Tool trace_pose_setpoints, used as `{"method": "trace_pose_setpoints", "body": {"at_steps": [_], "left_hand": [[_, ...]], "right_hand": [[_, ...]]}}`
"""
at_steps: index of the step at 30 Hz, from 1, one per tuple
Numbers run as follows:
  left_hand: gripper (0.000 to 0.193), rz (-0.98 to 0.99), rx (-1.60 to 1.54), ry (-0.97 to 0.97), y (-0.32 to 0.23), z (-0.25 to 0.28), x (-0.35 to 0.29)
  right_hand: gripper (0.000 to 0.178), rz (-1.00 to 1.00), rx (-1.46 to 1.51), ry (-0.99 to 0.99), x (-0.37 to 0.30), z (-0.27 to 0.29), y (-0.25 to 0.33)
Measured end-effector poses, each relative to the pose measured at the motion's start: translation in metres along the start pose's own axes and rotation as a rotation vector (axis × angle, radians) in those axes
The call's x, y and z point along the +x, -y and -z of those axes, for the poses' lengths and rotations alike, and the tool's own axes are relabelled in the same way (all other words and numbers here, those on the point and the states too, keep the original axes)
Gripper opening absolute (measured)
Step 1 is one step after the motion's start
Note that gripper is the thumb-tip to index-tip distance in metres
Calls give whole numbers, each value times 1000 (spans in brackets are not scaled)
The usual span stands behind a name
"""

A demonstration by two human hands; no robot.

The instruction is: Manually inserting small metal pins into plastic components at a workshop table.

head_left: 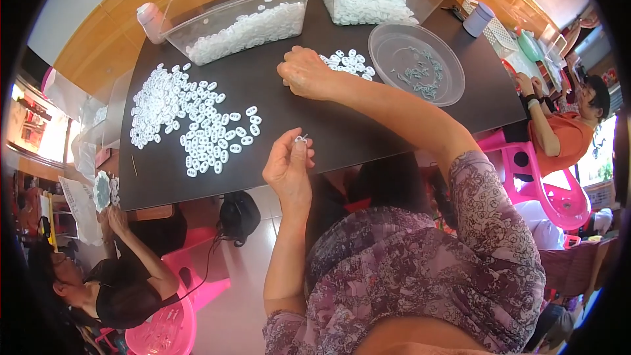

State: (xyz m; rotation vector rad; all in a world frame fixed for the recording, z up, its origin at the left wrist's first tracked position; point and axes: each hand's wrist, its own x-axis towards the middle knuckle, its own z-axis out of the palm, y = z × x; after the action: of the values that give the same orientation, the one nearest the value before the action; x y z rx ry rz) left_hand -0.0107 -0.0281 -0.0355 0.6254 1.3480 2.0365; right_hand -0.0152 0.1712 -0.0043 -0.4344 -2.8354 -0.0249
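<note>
The left hand (289, 164) pinches a small whitish piece (301, 139) between thumb and fingertip, over the near part of the dark counter (276, 110). Farther in, the right hand (309, 73) curls palm-down; whether it grips anything cannot be told. Just beside it lies a small white heap (351, 62), then a clear round tray (399, 43) of grey-green bits. A larger white pile (161, 102) spreads leftward; two clear bins (197, 23) of white pieces stand behind.

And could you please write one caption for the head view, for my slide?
Left hand pinching a small pale piece at a dark table, right hand beside loose white oval pieces.
</note>
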Motion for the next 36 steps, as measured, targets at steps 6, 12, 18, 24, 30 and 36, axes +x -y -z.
{"method": "trace_pose_setpoints", "body": {"at_steps": [6, 12, 18, 24, 30, 36], "left_hand": [[21, 4, -8, 10, 0, 0, 2], [19, -19, 1, -21, -1, -2, 2], [21, -14, -7, 3, -13, -9, -3], [20, -7, -60, -25, -19, -20, -7], [18, -7, -29, -55, -17, -23, -10], [17, -3, 26, -92, -18, -21, -11]], "right_hand": [[10, 73, -59, -86, -10, 8, -1], [6, -16, 380, -301, -45, 20, -10], [13, -256, 1307, 12, -85, 46, 3], [14, -357, 1434, 117, -106, 55, 26], [13, -395, 1524, 85, -113, 49, 31], [12, -391, 1532, 65, -114, 45, 39]]}}
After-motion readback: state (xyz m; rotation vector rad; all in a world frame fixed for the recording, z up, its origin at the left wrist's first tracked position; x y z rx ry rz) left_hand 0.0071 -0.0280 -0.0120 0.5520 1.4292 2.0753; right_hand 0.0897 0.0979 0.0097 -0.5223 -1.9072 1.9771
